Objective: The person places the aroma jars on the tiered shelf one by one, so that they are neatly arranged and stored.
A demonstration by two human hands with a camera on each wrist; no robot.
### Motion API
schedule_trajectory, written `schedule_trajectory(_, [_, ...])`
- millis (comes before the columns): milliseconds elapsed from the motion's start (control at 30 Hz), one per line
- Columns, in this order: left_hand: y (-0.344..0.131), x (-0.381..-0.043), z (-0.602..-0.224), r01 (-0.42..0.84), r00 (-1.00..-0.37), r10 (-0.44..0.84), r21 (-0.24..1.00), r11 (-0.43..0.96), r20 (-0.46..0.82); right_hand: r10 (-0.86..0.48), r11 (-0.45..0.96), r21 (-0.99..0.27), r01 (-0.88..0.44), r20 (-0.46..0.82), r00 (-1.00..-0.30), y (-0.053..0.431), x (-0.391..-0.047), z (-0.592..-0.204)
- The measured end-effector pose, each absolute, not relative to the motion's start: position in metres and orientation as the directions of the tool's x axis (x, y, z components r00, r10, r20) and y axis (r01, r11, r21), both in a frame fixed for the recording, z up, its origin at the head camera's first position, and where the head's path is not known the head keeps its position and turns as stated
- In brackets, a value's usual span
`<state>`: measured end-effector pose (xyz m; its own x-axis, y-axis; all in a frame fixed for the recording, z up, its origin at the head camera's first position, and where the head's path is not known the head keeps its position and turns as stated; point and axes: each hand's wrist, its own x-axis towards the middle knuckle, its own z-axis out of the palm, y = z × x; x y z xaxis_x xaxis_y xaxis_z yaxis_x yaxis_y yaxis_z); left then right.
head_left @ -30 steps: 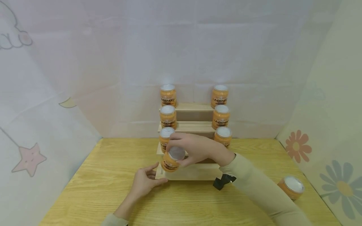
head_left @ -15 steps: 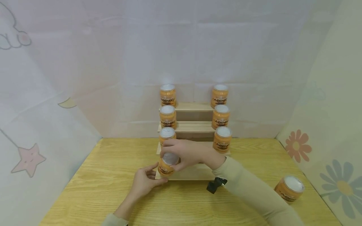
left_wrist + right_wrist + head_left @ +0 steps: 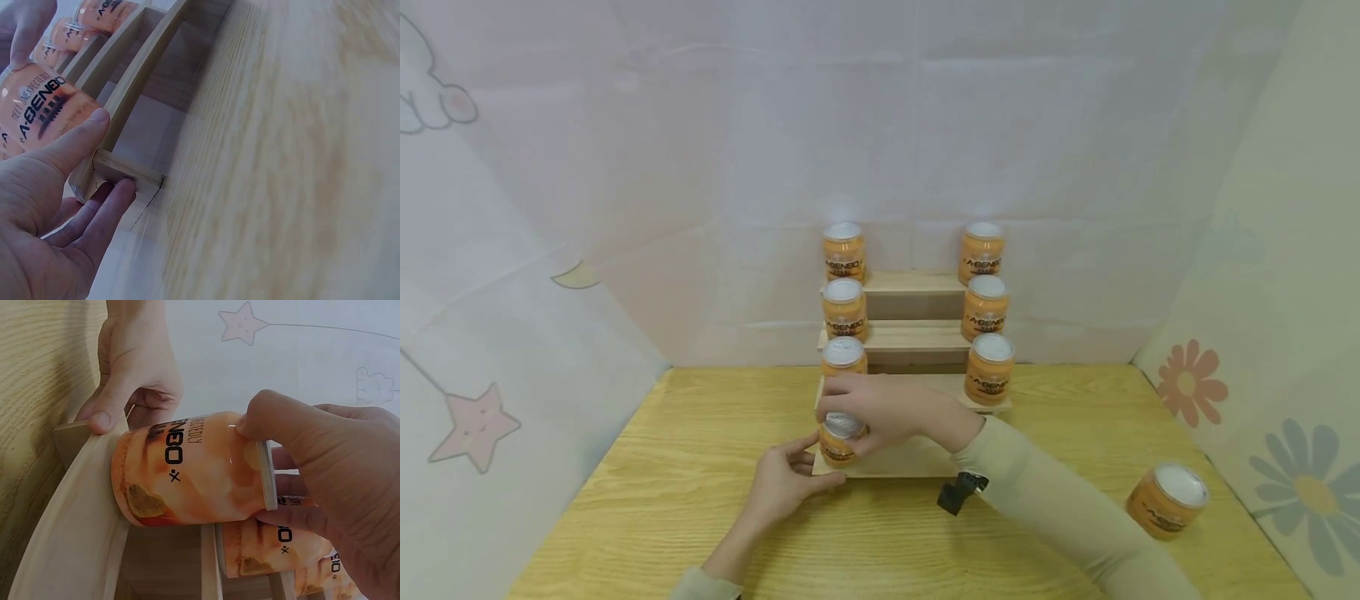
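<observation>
My right hand (image 3: pixel 891 408) grips an orange can (image 3: pixel 187 469) with a silver lid, thumb and fingers round its upper part. The can's base is right at the left end of the lowest step of a wooden tiered rack (image 3: pixel 910 458). Printed lettering on the can faces forward in the left wrist view. At that same corner my left hand (image 3: pixel 782 483) holds the rack, thumb (image 3: pixel 81 140) along the front edge of the step and fingers (image 3: pixel 115 209) against its end piece. My right hand partly hides the can behind, on the step above (image 3: pixel 844 352).
Matching cans stand on both ends of the higher steps, such as one at the right (image 3: pixel 990 371). Another can (image 3: pixel 1167 500) stands on the wooden table (image 3: pixel 715 417) at the right. A pale cloth wall (image 3: pixel 917 125) rises behind the rack.
My right hand has moved left and lowered the can to the left end of the lowest step, and the can now stands straighter. My left hand has stayed at the rack's corner.
</observation>
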<state>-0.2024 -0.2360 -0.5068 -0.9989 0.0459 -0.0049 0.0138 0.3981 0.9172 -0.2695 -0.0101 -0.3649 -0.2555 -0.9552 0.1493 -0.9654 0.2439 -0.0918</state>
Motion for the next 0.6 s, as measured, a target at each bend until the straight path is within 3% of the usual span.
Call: schedule_trajectory(600, [-0.2349,-0.2022,-0.5066,0.022,-0.999,0.032,0.914,0.406,0.01,-0.945,0.275,0.012,-0.961,0.185,-0.268,-0.0157,-0.2626,-0.3726])
